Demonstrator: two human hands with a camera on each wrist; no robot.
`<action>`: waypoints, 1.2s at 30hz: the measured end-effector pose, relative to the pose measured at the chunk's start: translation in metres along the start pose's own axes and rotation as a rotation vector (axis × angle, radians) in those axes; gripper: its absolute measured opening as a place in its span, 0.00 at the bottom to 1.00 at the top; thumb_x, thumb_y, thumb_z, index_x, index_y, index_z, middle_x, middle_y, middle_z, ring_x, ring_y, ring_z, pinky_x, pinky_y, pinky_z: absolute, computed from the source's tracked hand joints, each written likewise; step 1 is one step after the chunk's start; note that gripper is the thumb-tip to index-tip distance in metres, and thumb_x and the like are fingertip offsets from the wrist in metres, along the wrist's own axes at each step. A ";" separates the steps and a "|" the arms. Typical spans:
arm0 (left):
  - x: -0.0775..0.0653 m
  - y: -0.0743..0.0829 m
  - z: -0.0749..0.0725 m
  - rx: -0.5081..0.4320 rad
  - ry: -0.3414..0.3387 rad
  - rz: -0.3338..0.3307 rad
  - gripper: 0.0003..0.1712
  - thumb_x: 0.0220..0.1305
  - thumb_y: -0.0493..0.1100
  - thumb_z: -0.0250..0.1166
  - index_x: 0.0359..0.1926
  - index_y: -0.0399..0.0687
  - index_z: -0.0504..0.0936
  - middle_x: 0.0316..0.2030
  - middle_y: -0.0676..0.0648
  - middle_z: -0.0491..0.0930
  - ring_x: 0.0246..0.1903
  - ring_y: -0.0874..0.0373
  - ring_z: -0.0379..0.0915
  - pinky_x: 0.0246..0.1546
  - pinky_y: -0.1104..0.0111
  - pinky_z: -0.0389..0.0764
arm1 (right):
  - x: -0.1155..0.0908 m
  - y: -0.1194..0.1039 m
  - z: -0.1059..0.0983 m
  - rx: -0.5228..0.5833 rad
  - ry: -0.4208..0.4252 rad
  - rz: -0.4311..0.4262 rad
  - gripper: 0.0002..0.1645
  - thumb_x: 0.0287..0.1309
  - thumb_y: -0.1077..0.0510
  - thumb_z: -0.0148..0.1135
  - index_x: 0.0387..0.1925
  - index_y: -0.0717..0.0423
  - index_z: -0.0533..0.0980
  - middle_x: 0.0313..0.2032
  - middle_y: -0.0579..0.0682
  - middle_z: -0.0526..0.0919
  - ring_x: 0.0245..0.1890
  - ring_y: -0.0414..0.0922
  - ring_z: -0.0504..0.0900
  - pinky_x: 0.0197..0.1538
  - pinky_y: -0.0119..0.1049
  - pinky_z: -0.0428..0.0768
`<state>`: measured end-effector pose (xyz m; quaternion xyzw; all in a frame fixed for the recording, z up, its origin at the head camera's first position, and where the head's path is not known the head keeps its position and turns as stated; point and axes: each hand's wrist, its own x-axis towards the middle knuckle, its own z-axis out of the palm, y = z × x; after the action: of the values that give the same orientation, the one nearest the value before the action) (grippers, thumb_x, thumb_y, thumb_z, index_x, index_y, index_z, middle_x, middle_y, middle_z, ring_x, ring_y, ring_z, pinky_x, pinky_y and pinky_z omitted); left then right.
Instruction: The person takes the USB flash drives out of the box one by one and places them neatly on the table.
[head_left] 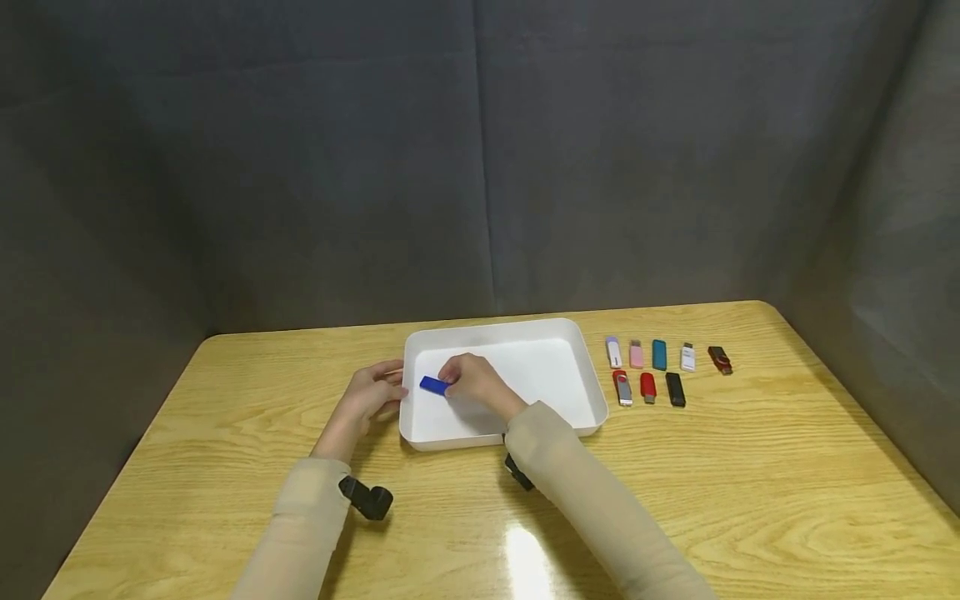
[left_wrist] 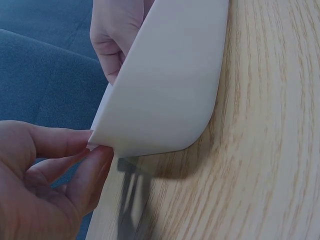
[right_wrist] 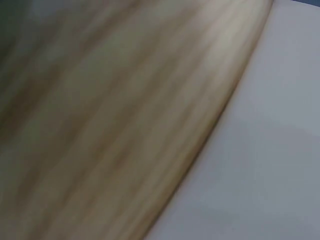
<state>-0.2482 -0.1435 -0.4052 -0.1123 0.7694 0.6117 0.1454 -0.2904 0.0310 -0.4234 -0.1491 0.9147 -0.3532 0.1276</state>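
Note:
A white rectangular tray (head_left: 536, 379) stands on the wooden table. At its left wall, my left hand (head_left: 369, 393) pinches the edge between thumb and fingers, which the left wrist view shows up close at the tray's corner (left_wrist: 165, 85). Inside the tray, toward its left end, lies a blue USB stick (head_left: 432, 385). The fingertips of my right hand (head_left: 476, 379) hold its right end, and part of the stick is hidden under them. Only tabletop and the tray's white side (right_wrist: 260, 150) appear in the right wrist view, blurred; the hand is out of that view.
Right of the tray, several USB sticks lie in two rows, among them a teal one (head_left: 659, 354), a pink one (head_left: 636, 354), a red one (head_left: 648, 387) and a black one (head_left: 676, 389). A dark red one (head_left: 720, 360) lies farthest right. Grey curtains (head_left: 337, 183) surround the table.

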 end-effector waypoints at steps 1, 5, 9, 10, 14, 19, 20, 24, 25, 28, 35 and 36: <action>0.000 0.000 0.000 0.003 0.002 -0.001 0.33 0.61 0.27 0.54 0.69 0.38 0.62 0.65 0.33 0.67 0.61 0.42 0.69 0.56 0.62 0.78 | -0.003 -0.003 -0.001 -0.024 0.003 -0.004 0.13 0.46 0.70 0.67 0.38 0.62 0.81 0.37 0.55 0.86 0.38 0.45 0.81 0.48 0.33 0.78; 0.000 -0.001 -0.001 0.003 0.013 -0.008 0.33 0.61 0.27 0.54 0.69 0.38 0.62 0.65 0.34 0.67 0.61 0.42 0.68 0.58 0.60 0.77 | -0.010 -0.009 -0.005 -0.063 -0.016 0.001 0.18 0.44 0.71 0.68 0.41 0.61 0.81 0.36 0.54 0.85 0.36 0.43 0.78 0.47 0.31 0.75; 0.001 -0.003 -0.001 -0.007 0.009 -0.020 0.33 0.61 0.27 0.54 0.69 0.38 0.62 0.65 0.34 0.67 0.62 0.42 0.68 0.59 0.59 0.76 | -0.011 -0.007 -0.005 -0.032 -0.052 0.031 0.20 0.43 0.71 0.68 0.43 0.61 0.80 0.36 0.54 0.84 0.34 0.42 0.75 0.46 0.32 0.74; 0.001 -0.004 -0.001 -0.009 0.009 -0.022 0.33 0.61 0.27 0.54 0.69 0.38 0.62 0.65 0.34 0.67 0.61 0.42 0.68 0.59 0.59 0.76 | -0.012 -0.006 -0.005 -0.022 -0.058 0.039 0.20 0.43 0.71 0.68 0.44 0.61 0.80 0.37 0.54 0.84 0.35 0.42 0.75 0.47 0.32 0.74; 0.001 -0.004 -0.001 -0.012 0.003 -0.016 0.34 0.61 0.27 0.54 0.69 0.37 0.61 0.65 0.33 0.66 0.62 0.42 0.68 0.60 0.58 0.75 | -0.014 -0.005 -0.008 0.008 -0.063 0.072 0.20 0.44 0.71 0.68 0.44 0.61 0.81 0.40 0.55 0.85 0.38 0.44 0.79 0.49 0.34 0.76; 0.001 -0.002 -0.002 -0.009 0.004 -0.019 0.34 0.61 0.27 0.54 0.69 0.38 0.61 0.66 0.33 0.66 0.62 0.41 0.67 0.60 0.57 0.75 | -0.016 -0.002 -0.011 0.098 -0.047 0.123 0.20 0.44 0.70 0.67 0.44 0.61 0.81 0.41 0.56 0.85 0.37 0.44 0.81 0.41 0.28 0.77; 0.001 -0.002 -0.001 -0.010 0.005 -0.021 0.34 0.61 0.27 0.54 0.69 0.38 0.61 0.66 0.34 0.66 0.62 0.42 0.67 0.60 0.57 0.75 | -0.016 0.000 -0.011 0.121 -0.044 0.134 0.19 0.45 0.70 0.67 0.44 0.61 0.81 0.41 0.56 0.85 0.36 0.43 0.80 0.38 0.27 0.77; 0.002 -0.002 -0.001 -0.007 0.009 -0.025 0.34 0.61 0.27 0.54 0.69 0.38 0.61 0.65 0.34 0.67 0.62 0.42 0.68 0.59 0.58 0.76 | -0.015 0.004 -0.013 0.195 -0.051 0.158 0.19 0.47 0.70 0.65 0.45 0.62 0.81 0.41 0.57 0.84 0.31 0.39 0.76 0.32 0.23 0.76; 0.001 -0.002 -0.001 -0.009 0.007 -0.022 0.34 0.61 0.27 0.54 0.69 0.38 0.61 0.65 0.34 0.67 0.61 0.42 0.69 0.59 0.59 0.76 | -0.015 0.005 -0.014 0.213 -0.054 0.158 0.19 0.48 0.70 0.65 0.45 0.63 0.81 0.41 0.57 0.84 0.30 0.38 0.76 0.31 0.23 0.76; 0.001 -0.002 -0.001 -0.014 0.002 -0.012 0.33 0.61 0.27 0.54 0.69 0.37 0.61 0.64 0.33 0.67 0.60 0.43 0.70 0.56 0.61 0.78 | -0.016 0.007 -0.018 0.286 -0.068 0.162 0.21 0.48 0.70 0.64 0.48 0.64 0.79 0.39 0.56 0.83 0.29 0.38 0.75 0.32 0.24 0.77; 0.000 0.000 -0.001 -0.006 -0.006 -0.005 0.33 0.62 0.28 0.54 0.69 0.37 0.61 0.64 0.33 0.67 0.58 0.45 0.71 0.52 0.65 0.80 | -0.022 0.011 -0.034 0.497 -0.099 0.207 0.26 0.52 0.70 0.60 0.56 0.66 0.74 0.39 0.52 0.78 0.34 0.39 0.77 0.44 0.30 0.82; 0.000 0.001 -0.001 -0.005 -0.008 -0.002 0.33 0.62 0.28 0.54 0.69 0.37 0.61 0.64 0.33 0.67 0.58 0.45 0.71 0.52 0.65 0.80 | -0.023 0.012 -0.036 0.525 -0.099 0.214 0.27 0.52 0.70 0.59 0.57 0.66 0.73 0.39 0.53 0.78 0.34 0.39 0.77 0.46 0.31 0.82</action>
<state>-0.2484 -0.1441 -0.4044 -0.1109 0.7671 0.6140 0.1489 -0.2832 0.0697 -0.4026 -0.0305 0.7953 -0.5546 0.2427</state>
